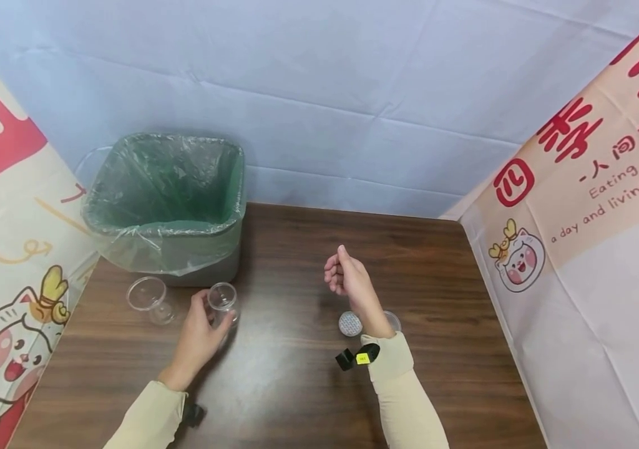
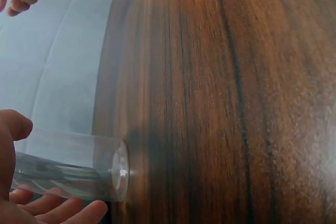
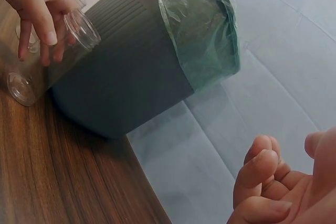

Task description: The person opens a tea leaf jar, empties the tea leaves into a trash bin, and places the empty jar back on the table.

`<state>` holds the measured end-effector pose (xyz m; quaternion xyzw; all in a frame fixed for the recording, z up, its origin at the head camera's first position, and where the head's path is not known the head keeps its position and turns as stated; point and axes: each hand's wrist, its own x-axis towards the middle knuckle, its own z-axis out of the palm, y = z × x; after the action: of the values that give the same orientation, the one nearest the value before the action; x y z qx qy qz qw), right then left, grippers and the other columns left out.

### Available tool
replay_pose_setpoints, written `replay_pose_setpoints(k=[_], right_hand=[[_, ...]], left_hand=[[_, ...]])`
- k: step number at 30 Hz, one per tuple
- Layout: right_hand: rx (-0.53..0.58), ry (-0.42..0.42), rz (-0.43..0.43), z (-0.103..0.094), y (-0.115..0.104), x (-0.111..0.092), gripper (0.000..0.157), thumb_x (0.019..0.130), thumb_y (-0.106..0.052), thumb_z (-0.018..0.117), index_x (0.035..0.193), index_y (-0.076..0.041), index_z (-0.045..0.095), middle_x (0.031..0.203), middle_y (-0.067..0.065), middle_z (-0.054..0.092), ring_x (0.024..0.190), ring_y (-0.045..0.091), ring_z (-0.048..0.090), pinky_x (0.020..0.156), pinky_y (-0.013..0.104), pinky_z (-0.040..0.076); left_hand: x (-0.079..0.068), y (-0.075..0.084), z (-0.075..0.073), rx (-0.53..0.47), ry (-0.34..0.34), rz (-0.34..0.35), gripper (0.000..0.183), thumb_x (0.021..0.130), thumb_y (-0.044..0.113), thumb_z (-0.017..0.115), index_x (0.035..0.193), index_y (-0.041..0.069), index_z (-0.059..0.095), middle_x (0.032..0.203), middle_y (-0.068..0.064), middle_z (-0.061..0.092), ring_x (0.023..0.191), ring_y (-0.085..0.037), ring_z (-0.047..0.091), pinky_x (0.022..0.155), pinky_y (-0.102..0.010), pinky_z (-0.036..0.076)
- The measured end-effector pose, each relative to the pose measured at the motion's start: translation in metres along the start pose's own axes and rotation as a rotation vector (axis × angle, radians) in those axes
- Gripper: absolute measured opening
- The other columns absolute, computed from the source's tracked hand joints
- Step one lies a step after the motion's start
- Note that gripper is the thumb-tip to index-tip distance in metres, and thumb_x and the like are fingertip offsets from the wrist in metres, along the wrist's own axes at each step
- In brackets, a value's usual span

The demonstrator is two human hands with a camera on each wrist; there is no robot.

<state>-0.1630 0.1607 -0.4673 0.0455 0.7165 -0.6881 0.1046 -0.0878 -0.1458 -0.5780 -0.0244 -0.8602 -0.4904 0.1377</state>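
Note:
My left hand (image 1: pixel 198 337) holds a clear cylindrical jar (image 1: pixel 222 305), thumb on one side and fingers on the other. In the left wrist view the round base of the jar (image 2: pixel 119 170) is right at the tabletop. The right wrist view shows the threaded rim of the jar (image 3: pixel 84 30); its mouth has no lid on it. My right hand (image 1: pixel 349 274) hovers above the table with loosely curled fingers and holds nothing. Below it lies a small round disc (image 1: pixel 350 323) with a white patterned face. A clear round piece (image 1: pixel 392 321) is partly hidden behind my right wrist.
A bin (image 1: pixel 224 262) lined with a clear green-tinted bag stands at the back left of the wooden table (image 1: pixel 297 386). Left of my left hand is a clear stemmed glass (image 1: pixel 147 294). Pale blue cloth (image 1: pixel 325 93) hangs behind, with printed panels on both sides.

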Motion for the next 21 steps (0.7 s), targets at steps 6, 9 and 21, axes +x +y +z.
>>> replay_pose_setpoints(k=[6, 9, 21], right_hand=[[0.003, 0.002, 0.008, -0.003, -0.001, -0.001, 0.053, 0.110, -0.048, 0.034, 0.086, -0.007, 0.058, 0.069, 0.002, 0.057, 0.053, 0.010, 0.048, 0.048, 0.022, 0.034], [0.001, 0.003, 0.013, -0.006, -0.002, -0.002, 0.053, 0.111, -0.047, 0.033, 0.086, -0.006, 0.058, 0.069, 0.002, 0.057, 0.053, 0.011, 0.049, 0.048, 0.022, 0.035], [-0.025, 0.023, 0.001, -0.027, -0.013, -0.005, 0.055, 0.109, -0.053, 0.035, 0.088, -0.007, 0.057, 0.069, 0.000, 0.058, 0.053, 0.010, 0.049, 0.048, 0.021, 0.036]], left_hand=[[-0.006, -0.001, -0.001, -0.019, 0.004, 0.054, 0.071, 0.079, -0.003, 0.082, 0.137, -0.013, 0.042, 0.126, -0.033, 0.055, 0.108, -0.046, 0.061, 0.084, -0.056, 0.054], [-0.010, 0.004, -0.006, 0.000, 0.015, 0.083, 0.075, 0.079, -0.003, 0.080, 0.140, -0.014, 0.040, 0.131, -0.035, 0.051, 0.117, -0.048, 0.055, 0.093, -0.057, 0.048], [-0.014, 0.031, -0.034, 0.133, 0.205, 0.333, 0.052, 0.079, 0.011, 0.073, 0.126, -0.006, 0.060, 0.106, -0.018, 0.062, 0.093, -0.030, 0.059, 0.080, -0.028, 0.043]])
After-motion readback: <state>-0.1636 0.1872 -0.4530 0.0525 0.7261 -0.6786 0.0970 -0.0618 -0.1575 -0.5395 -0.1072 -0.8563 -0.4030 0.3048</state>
